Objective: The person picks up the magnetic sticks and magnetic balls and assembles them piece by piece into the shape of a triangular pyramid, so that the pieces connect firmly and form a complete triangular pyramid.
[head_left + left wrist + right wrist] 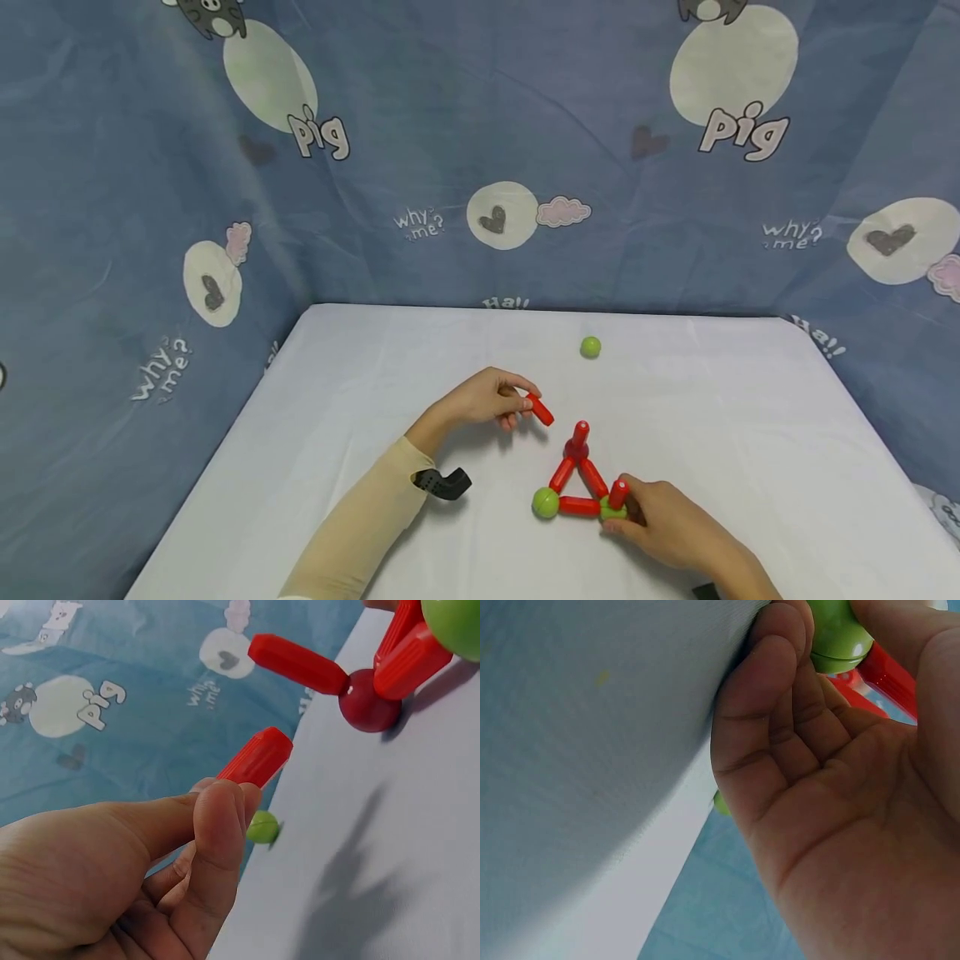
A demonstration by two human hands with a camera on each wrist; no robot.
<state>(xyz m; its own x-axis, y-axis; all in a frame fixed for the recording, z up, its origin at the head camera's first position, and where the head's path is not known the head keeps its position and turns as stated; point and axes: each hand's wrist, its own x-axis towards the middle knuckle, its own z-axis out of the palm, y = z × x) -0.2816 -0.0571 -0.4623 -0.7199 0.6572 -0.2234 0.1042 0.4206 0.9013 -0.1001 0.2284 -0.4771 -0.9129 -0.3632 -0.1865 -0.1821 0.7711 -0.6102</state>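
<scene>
Blue cloth (420,108) reads "pig", "why? me?". Left hand (480,400) fingers pinch a red rod (540,410); right hand (667,521) fingers grip the triangle's (576,487) lower-right green ball (611,510).

Loose ball (590,347) behind the triangle of rods (577,483); both on table (360,367)

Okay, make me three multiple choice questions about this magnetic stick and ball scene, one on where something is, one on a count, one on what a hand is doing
1. Where is the loose green ball?
A. inside the triangle
B. far side of the table, apart from the triangle
C. in the left hand

2. How many red sticks form the flat triangle?
A. two
B. three
C. five

3. What is the left hand doing?
A. pinching a red stick
B. lying flat
C. holding a ball

Answers:
1 B, it lies alone near the table's far edge.
2 B, three sticks join the corner balls.
3 A, the fingers pinch the stick's end.
</scene>
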